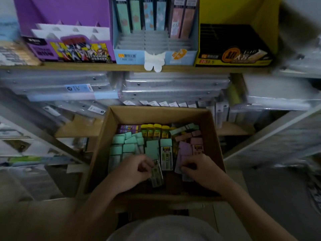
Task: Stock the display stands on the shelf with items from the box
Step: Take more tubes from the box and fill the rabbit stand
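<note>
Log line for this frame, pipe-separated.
phase: picking from cardboard box | left hand: grips clear case | right hand: grips purple case | blue display stand: front rows empty

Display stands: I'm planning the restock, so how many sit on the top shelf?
3: a purple stand on the left, a light blue stand in the middle and a yellow stand on the right. More may be hidden beyond the picture's edges.
</note>
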Tool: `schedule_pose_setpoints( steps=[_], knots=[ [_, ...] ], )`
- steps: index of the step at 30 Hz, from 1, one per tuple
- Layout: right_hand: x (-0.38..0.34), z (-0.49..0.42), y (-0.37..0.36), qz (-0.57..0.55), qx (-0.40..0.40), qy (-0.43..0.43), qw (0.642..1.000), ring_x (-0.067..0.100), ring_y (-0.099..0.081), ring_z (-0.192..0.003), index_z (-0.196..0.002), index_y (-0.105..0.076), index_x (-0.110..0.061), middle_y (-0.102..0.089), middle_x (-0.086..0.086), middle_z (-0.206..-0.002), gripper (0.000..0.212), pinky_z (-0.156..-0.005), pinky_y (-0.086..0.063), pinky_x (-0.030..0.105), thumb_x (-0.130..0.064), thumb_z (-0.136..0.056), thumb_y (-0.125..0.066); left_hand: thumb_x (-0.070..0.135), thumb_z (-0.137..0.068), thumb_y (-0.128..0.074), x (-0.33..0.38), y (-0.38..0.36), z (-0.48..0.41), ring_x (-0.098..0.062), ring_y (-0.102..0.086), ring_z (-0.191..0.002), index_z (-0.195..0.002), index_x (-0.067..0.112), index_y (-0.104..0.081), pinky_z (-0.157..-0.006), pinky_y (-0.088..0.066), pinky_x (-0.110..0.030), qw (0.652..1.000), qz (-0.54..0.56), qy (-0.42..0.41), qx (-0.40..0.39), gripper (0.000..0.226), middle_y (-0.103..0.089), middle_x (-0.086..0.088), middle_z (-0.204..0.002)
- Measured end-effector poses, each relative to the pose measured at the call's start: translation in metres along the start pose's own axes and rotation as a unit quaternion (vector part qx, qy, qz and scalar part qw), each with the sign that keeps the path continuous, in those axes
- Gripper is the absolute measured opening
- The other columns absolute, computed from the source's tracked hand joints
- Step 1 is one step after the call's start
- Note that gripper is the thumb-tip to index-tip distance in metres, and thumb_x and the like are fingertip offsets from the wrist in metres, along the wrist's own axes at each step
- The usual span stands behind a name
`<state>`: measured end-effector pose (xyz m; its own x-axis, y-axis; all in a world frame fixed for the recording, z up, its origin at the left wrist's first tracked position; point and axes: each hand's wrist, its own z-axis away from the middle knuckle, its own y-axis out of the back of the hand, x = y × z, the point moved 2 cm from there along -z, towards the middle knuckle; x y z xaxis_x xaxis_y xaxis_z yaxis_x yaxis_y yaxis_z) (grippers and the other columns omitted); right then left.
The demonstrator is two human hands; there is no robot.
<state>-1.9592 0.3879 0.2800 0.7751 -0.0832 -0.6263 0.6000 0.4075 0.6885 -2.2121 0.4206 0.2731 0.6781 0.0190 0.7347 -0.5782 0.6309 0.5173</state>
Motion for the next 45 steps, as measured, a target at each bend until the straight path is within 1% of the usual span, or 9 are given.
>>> schedule_pose_setpoints(
  steps=[7, 13, 18, 22, 25, 32, 38, 41, 45],
  knots=[
    [0.013, 0.003, -0.023, 0.031, -0.172, -0.06, 0.983, 0.007, -0.058, -0.105, -0.121, -0.07, -0.024, -0.063, -0.008, -0.12, 0.028, -0.089, -0.047, 0.023, -0.036, -0.099, -0.058, 0.023, -0.089, -0.076, -0.013, -0.011, -0.008, -0.002, -0.058, -0.113, -0.126, 0.039, -0.064, -0.093, -0.049, -0.027, 0.987, -0.068, 0.064, -0.134, 0.042, -0.063, 0.022, -0.122],
    [0.013, -0.003, -0.025, 0.041, -0.227, -0.068, 0.971, -0.002, -0.052, -0.096, -0.127, -0.065, -0.028, -0.06, -0.013, -0.12, 0.03, -0.073, -0.035, 0.011, -0.038, -0.1, -0.056, 0.024, -0.091, -0.073, -0.011, -0.015, -0.014, -0.006, -0.06, -0.109, -0.126, 0.033, -0.066, -0.086, -0.05, -0.023, 0.973, -0.09, 0.064, -0.204, 0.037, -0.064, 0.014, -0.121],
    [0.009, -0.007, -0.026, 0.044, -0.256, -0.062, 0.964, 0.01, -0.063, -0.106, -0.123, -0.069, -0.024, -0.068, -0.005, -0.123, 0.029, -0.09, -0.05, 0.026, -0.036, -0.099, -0.058, 0.029, -0.092, -0.071, -0.008, -0.018, -0.018, 0.004, -0.056, -0.097, -0.13, 0.03, -0.063, -0.071, -0.042, -0.012, 0.964, -0.099, 0.045, -0.242, 0.039, -0.06, 0.019, -0.114],
    [0.007, -0.005, -0.027, 0.029, -0.279, -0.052, 0.959, 0.008, -0.065, -0.102, -0.119, -0.071, -0.027, -0.07, -0.008, -0.117, 0.028, -0.093, -0.052, 0.029, -0.04, -0.097, -0.06, 0.033, -0.094, -0.068, -0.005, -0.019, -0.018, -0.005, -0.06, -0.107, -0.132, 0.028, -0.065, -0.084, -0.047, -0.022, 0.958, -0.109, 0.047, -0.261, 0.038, -0.065, 0.011, -0.127],
    [0.008, -0.003, -0.028, 0.009, -0.284, -0.051, 0.957, 0.006, -0.063, -0.106, -0.119, -0.069, -0.031, -0.068, -0.011, -0.12, 0.026, -0.095, -0.05, 0.029, -0.041, -0.096, -0.061, 0.035, -0.097, -0.063, -0.002, -0.021, -0.018, -0.003, -0.062, -0.098, -0.127, 0.027, -0.069, -0.08, -0.047, -0.023, 0.953, -0.116, 0.033, -0.279, 0.032, -0.069, 0.009, -0.124],
    [0.004, 0.0, -0.023, -0.071, -0.248, -0.044, 0.965, -0.014, -0.059, -0.093, -0.103, -0.07, -0.043, -0.065, -0.032, -0.099, 0.012, -0.076, -0.04, 0.012, -0.037, -0.095, -0.063, 0.041, -0.099, -0.06, 0.002, -0.02, -0.019, -0.015, -0.066, -0.101, -0.114, 0.024, -0.072, -0.091, -0.051, -0.039, 0.962, -0.081, 0.018, -0.259, 0.026, -0.071, 0.002, -0.112],
    [0.003, -0.007, -0.012, -0.157, -0.146, -0.028, 0.976, -0.005, -0.065, -0.098, -0.1, -0.075, -0.035, -0.071, -0.02, -0.104, 0.016, -0.087, -0.05, 0.021, -0.024, -0.091, -0.069, 0.052, -0.094, -0.063, 0.006, -0.021, -0.02, -0.011, -0.061, -0.109, -0.117, 0.031, -0.062, -0.097, -0.051, -0.038, 0.978, -0.023, 0.004, -0.209, 0.03, -0.065, 0.009, -0.116],
    [0.003, -0.01, -0.009, -0.216, -0.088, -0.017, 0.972, 0.005, -0.069, -0.099, -0.098, -0.076, -0.031, -0.074, -0.01, -0.104, 0.014, -0.088, -0.056, 0.029, -0.021, -0.089, -0.072, 0.048, -0.094, -0.064, 0.01, -0.023, -0.024, -0.015, -0.062, -0.095, -0.109, 0.023, -0.065, -0.084, -0.049, -0.039, 0.977, -0.021, -0.014, -0.214, 0.029, -0.066, 0.003, -0.104],
    [0.001, -0.022, -0.002, -0.316, 0.028, -0.026, 0.948, 0.01, -0.071, -0.097, -0.094, -0.077, -0.024, -0.076, -0.004, -0.1, 0.012, -0.08, -0.057, 0.023, -0.015, -0.091, -0.07, 0.032, -0.097, -0.065, 0.008, -0.021, -0.027, -0.002, -0.058, -0.074, -0.089, 0.028, -0.063, -0.068, -0.041, -0.026, 0.987, 0.061, -0.024, -0.149, 0.009, -0.062, 0.009, -0.082]
  ],
)
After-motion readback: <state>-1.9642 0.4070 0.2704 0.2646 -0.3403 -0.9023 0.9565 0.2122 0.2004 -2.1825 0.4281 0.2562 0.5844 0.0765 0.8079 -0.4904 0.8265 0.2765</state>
